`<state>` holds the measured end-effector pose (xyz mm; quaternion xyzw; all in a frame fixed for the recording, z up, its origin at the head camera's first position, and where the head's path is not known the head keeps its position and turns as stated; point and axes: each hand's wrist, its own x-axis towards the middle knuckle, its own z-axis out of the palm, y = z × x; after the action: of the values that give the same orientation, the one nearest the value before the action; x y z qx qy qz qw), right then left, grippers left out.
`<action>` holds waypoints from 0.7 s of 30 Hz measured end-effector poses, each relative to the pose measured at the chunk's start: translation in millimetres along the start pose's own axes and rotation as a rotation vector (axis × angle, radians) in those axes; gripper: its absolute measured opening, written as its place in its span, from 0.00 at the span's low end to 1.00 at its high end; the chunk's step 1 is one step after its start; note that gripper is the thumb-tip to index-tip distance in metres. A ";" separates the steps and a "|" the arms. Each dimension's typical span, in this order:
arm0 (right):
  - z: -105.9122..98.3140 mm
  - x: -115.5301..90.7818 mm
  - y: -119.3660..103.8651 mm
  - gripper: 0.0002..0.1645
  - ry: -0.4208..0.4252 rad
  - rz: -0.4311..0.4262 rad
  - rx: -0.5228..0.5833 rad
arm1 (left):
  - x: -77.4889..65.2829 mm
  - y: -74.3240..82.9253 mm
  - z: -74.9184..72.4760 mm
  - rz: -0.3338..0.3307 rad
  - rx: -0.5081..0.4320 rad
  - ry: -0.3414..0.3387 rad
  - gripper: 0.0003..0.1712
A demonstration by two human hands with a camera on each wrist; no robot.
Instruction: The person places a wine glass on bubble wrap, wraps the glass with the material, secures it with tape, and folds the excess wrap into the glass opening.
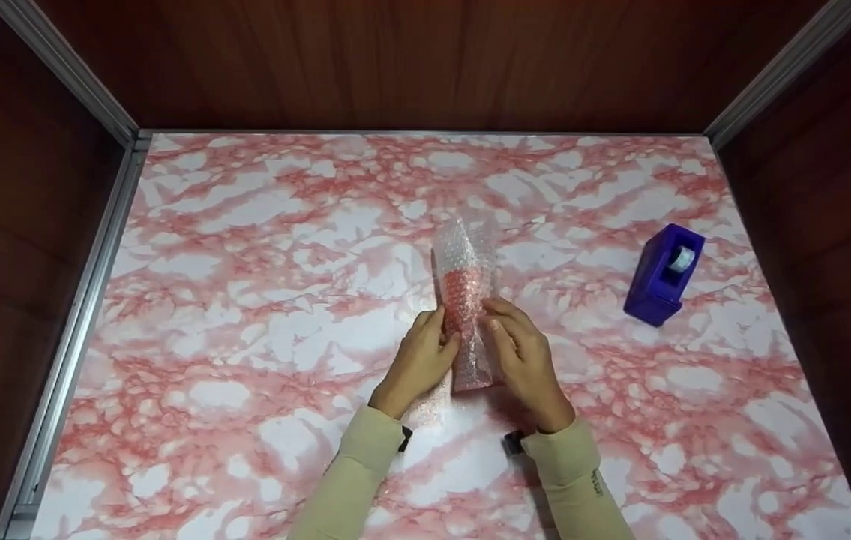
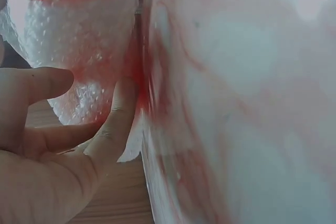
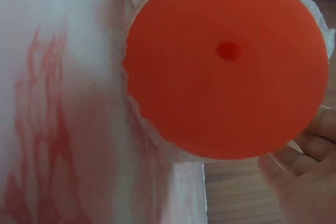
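An orange-red, round-ended object [image 3: 220,103] lies on the table inside bubble wrap [image 1: 468,240]. Its flat near end faces the right wrist camera and has a small dark hole or dimple near the middle. Clear wrap extends past the red part at the far end. My left hand [image 1: 419,360] holds the left side of the wrapped object, its thumb on top; the left wrist view shows fingertips [image 2: 125,90] low against the wrap. On the opposite side, my right hand [image 1: 526,356] grips it with bent fingers. Part of the right hand is cut off in its wrist view.
A purple tape dispenser [image 1: 657,281] with a roll of clear tape stands at the right of the table. Red-and-white marbled covering spreads over the tabletop [image 1: 245,315]. Dark wooden panels [image 1: 425,67] with metal edging enclose the back and sides.
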<state>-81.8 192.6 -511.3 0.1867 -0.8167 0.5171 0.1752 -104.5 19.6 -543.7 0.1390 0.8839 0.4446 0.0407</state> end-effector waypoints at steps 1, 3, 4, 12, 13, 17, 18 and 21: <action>0.7 -1.7 5.1 0.12 -0.003 -0.010 -0.008 | 0.6 -0.3 -0.3 -0.009 -0.005 -0.016 0.33; 2.0 -5.4 14.8 0.12 -0.012 -0.026 -0.026 | 2.0 -1.0 -1.0 -0.023 -0.014 -0.043 0.33; 2.8 -7.4 19.7 0.12 -0.018 -0.030 -0.040 | 2.6 -1.3 -1.3 -0.032 -0.016 -0.058 0.33; 5.9 -8.5 15.1 0.11 -0.088 -0.123 -0.329 | 3.7 -3.1 -3.9 -0.032 0.003 -0.079 0.28; 6.1 -7.9 14.3 0.11 -0.093 -0.139 -0.366 | 3.6 -2.9 -4.7 -0.018 0.007 -0.061 0.28; 5.8 -6.5 11.6 0.10 -0.105 -0.159 -0.445 | 4.5 -0.3 -10.8 0.041 0.007 0.020 0.26; 5.5 -6.3 11.3 0.10 -0.109 -0.155 -0.451 | 5.5 0.2 -12.5 0.056 -0.008 0.037 0.25; 4.8 -6.1 10.6 0.11 -0.124 -0.148 -0.459 | 10.7 1.9 -19.0 0.098 -0.068 0.062 0.22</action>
<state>-82.1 193.2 -524.4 0.2325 -0.9061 0.2915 0.1999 -118.1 9.0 -530.3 0.1670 0.8612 0.4800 -0.0036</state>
